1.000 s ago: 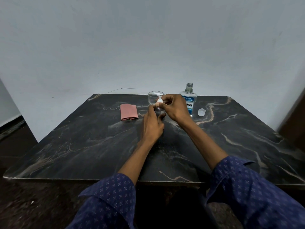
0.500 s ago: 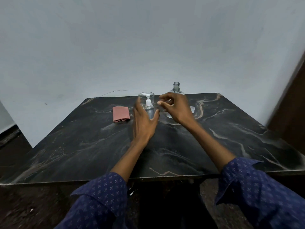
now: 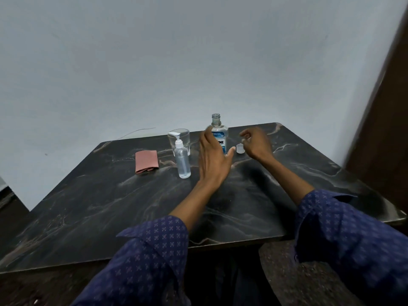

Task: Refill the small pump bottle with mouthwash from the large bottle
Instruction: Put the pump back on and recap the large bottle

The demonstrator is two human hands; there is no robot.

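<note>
Mouthwash bottle [image 3: 218, 135], uncapped, stands at the desk's [image 3: 88, 206] far edge behind your left hand [image 3: 213, 160], whose grip is spread and empty. Your right hand [image 3: 257, 143], loosely curled, holds nothing beside the one cap [image 3: 240, 148]. Take that cap squarely. One pump bottle [image 3: 182, 161], one glass [image 3: 179, 140], one cloth [image 3: 146, 161].

Dark marble bench [image 3: 110, 206]: small clear pump bottle w/ white pump [image 3: 182, 160] upright, clear glass tumbler [image 3: 179, 138] behind it. Left hand [image 3: 213, 157], straight fingers, in front of uncapped clear mouthwash bottle w/ blue label [image 3: 217, 131]; right hand [image 3: 257, 143] loosely curled just beside small clear cap [image 3: 240, 148]. Folded pink cloth [image 3: 146, 161] at left.
</note>
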